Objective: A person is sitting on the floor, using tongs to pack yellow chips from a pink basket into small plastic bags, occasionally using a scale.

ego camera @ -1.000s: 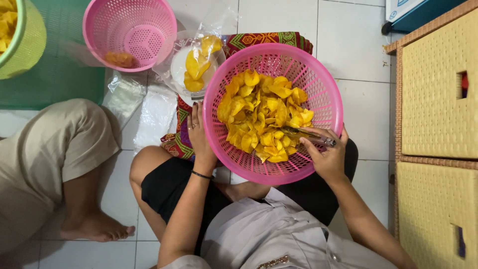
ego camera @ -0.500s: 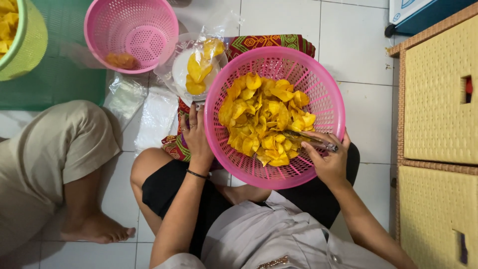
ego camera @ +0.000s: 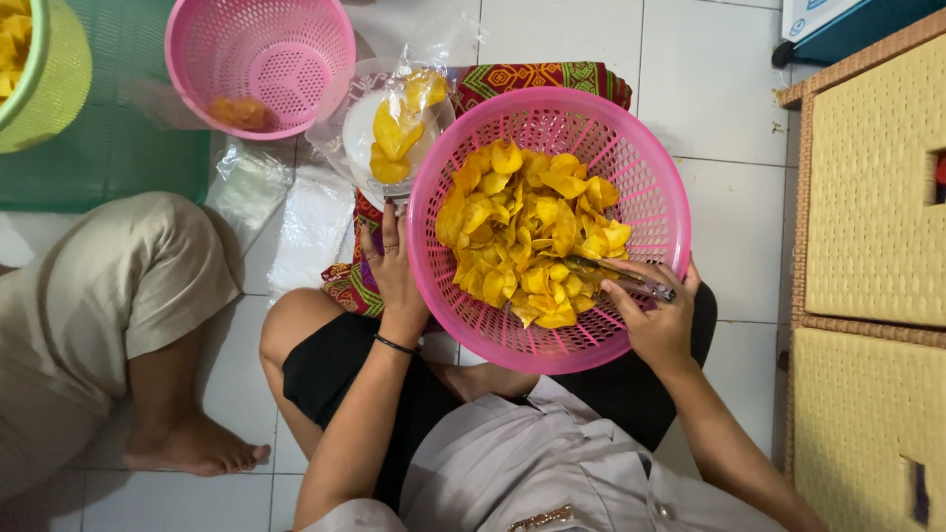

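I am closing my right hand (ego camera: 658, 320) around a slim metal utensil, tongs or a spoon handle by the look of it (ego camera: 631, 279), its far end lying buried among the yellow fried chips (ego camera: 527, 241); I cannot tell which tool it is. My left hand (ego camera: 392, 266) is gripping the left rim of the large round pink plastic basket (ego camera: 650, 187), fingers curled over the outer wall, a dark band showing at the wrist. The basket is resting tilted on my lap, over my crossed legs, and the chips are heaping in its middle and lower part.

Just beyond the basket's upper left rim, a clear plastic bag holding a few yellow chips (ego camera: 394, 133) is lying on the white tiled floor (ego camera: 709, 89), partly on a red patterned cloth (ego camera: 537, 77) that the basket is overlapping. Farther toward the floor's top left, a smaller pink plastic basket (ego camera: 258, 61) is sitting with a little clump of orange chips inside. A green bucket (ego camera: 44, 84) is cutting in at the top left corner on a green mat (ego camera: 128, 148). Another person's bent leg in beige trousers (ego camera: 108, 296) is resting at the left edge, bare foot near my knee. Woven yellow wicker drawers (ego camera: 872, 197) are lining the right edge
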